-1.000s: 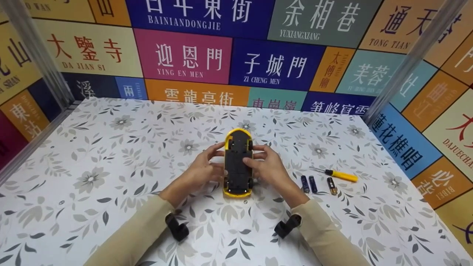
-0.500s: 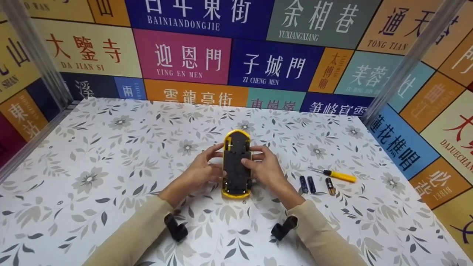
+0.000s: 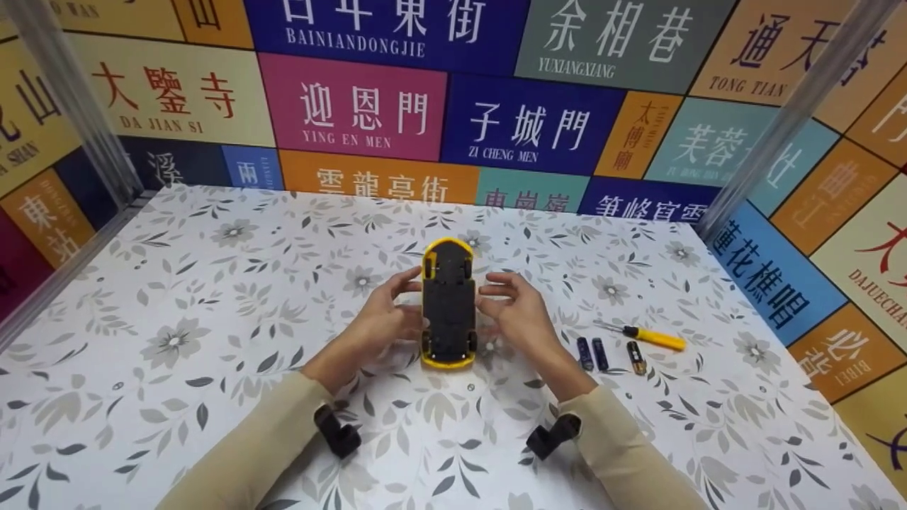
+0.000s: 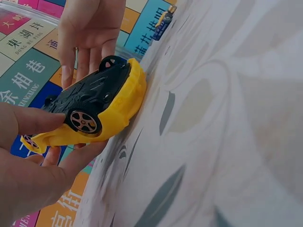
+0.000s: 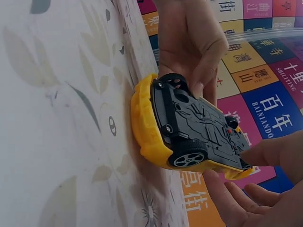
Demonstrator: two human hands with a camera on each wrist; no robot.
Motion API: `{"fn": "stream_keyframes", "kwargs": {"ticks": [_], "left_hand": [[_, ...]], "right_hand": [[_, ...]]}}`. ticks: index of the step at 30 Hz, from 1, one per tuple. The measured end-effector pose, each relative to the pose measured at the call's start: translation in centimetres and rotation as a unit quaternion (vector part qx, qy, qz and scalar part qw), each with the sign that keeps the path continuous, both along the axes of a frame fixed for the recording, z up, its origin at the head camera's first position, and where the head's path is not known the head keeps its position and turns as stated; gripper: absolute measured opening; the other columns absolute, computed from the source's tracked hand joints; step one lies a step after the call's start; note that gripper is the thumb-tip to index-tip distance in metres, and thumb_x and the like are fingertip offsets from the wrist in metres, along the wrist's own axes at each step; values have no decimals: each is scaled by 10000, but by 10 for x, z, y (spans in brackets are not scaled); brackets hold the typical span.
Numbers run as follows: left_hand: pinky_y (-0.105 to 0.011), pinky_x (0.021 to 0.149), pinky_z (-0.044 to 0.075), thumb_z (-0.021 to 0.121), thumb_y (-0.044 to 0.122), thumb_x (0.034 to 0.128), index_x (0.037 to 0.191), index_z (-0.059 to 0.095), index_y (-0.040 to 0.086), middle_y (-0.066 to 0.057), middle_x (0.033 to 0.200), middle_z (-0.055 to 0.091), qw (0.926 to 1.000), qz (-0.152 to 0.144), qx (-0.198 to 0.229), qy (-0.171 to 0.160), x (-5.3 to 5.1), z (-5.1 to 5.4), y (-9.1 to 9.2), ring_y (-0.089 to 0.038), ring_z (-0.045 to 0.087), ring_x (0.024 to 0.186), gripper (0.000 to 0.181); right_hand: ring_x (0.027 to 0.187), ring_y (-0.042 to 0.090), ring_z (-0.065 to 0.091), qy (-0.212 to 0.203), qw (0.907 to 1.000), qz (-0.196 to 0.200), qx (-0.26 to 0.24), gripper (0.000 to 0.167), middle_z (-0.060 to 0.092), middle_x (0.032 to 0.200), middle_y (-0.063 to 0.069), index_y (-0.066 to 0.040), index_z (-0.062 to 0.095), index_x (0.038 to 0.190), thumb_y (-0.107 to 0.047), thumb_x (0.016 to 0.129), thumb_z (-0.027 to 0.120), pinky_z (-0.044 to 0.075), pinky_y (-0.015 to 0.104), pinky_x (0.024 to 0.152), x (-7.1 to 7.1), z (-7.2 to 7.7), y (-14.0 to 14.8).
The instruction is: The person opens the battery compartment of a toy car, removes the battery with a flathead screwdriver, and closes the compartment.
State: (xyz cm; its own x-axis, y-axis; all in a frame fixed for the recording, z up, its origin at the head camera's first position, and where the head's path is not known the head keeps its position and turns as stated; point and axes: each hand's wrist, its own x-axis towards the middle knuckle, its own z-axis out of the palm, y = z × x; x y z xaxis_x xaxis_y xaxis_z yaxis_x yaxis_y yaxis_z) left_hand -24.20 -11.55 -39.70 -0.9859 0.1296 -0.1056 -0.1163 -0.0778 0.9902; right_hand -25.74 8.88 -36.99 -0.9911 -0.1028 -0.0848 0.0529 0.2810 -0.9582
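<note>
A toy car, yellow with a black underside, is upside down with its wheels up, in the middle of the head view. My left hand holds it by its left side. In the left wrist view, the left thumb lies along the edge by a wheel while the fingers reach under the yellow body. To the car's right, my right hand stands with fingers spread and a thin gap before the car. The right wrist view has the right thumb overlapping the car's far end; contact there is unclear.
On the right of the flower-patterned table lie two dark blue batteries, a black-and-gold battery and a yellow-handled screwdriver. Panels with printed place names stand behind and at both sides.
The right thumb has lifted off the car's underside and the right hand has come away to the right. With the left hand, the car has shifted slightly left and away from me.
</note>
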Motion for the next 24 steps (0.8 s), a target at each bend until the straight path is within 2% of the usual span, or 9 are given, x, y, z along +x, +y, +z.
{"fn": "stream_keyframes", "kwargs": {"ticks": [6,11,15,19,24], "left_hand": [[-274,676,594,553,-208,766,1577,290,144,-139,1476,417,9999,52,-133,-2,-2,5,-8,-285,644,1153,922],[-273,723,597,574,-192,793,1584,274,166,-125,1497,401,9998,16,-216,13,-2,15,-16,-333,601,1261,919],[-298,783,611,584,-185,806,1585,273,176,-112,1511,395,9996,113,-209,161,-2,26,-25,-339,580,1288,913],[-327,824,620,587,-173,815,1585,277,186,-114,1523,383,9991,223,-148,315,-1,36,-32,-347,574,1290,904],[-359,862,620,594,-169,811,1579,297,193,-94,1524,396,9988,244,-191,371,1,44,-33,-326,579,1290,899]], "right_hand": [[1160,317,641,-20,9996,250,-90,528,611,1355,202,-81,516,1419,-36,909,640,604,485,894,6,10,-2],[1244,336,603,-19,9981,611,75,601,564,1417,186,-109,453,1483,-45,920,654,586,463,945,7,21,-2],[1279,345,577,47,9967,809,17,619,543,1439,177,-141,419,1512,-33,943,635,587,432,954,6,33,-6],[1290,324,568,11,9961,884,-77,640,525,1456,150,-200,415,1520,-20,943,626,561,466,1003,3,44,-18],[1287,313,581,-47,9966,822,-14,689,517,1460,141,-226,401,1529,-62,924,686,540,486,1025,-1,49,-35]]}}
